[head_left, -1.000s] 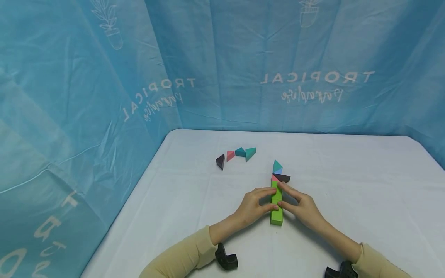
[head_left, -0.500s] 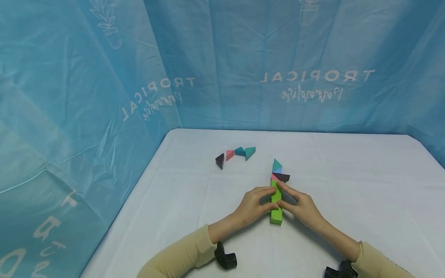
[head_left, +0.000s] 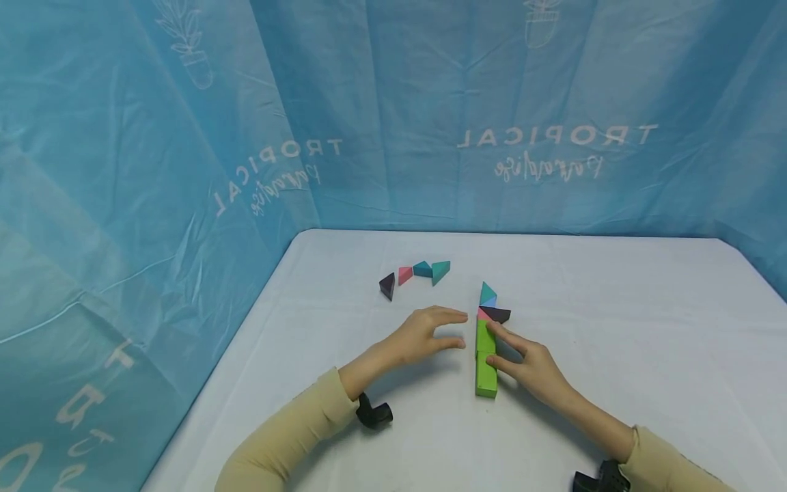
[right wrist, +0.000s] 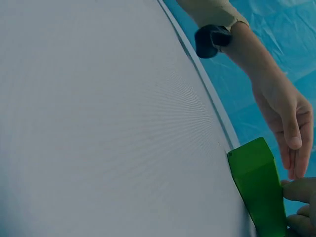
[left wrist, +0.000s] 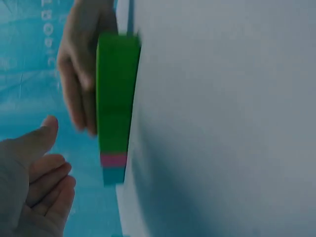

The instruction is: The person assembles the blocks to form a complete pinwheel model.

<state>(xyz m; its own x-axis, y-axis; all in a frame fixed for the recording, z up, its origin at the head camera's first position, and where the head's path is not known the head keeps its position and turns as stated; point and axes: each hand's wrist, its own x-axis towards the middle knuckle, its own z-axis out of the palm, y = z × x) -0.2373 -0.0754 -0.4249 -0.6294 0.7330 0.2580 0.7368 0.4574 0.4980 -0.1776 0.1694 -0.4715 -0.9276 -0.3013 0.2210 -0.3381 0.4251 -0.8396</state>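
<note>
Two green blocks, the far one and the near one, lie end to end in a line on the white table. Beyond them the line continues with a pink triangle, a black triangle, a blue triangle and a teal triangle. My right hand touches the right side of the green pieces with extended index finger and thumb, one fingertip at each block. To the left, my left hand hovers with fingers apart from the blocks; the left wrist view shows it holding nothing.
Farther back on the left lie loose triangles: a black one, a pink one, a dark teal one and a lighter teal one. A blue printed curtain hangs behind and left of the table.
My left hand has let go of the green blocks and moved left and slightly away from me. My right hand stays at their right side, and the line of blocks keeps its place.
</note>
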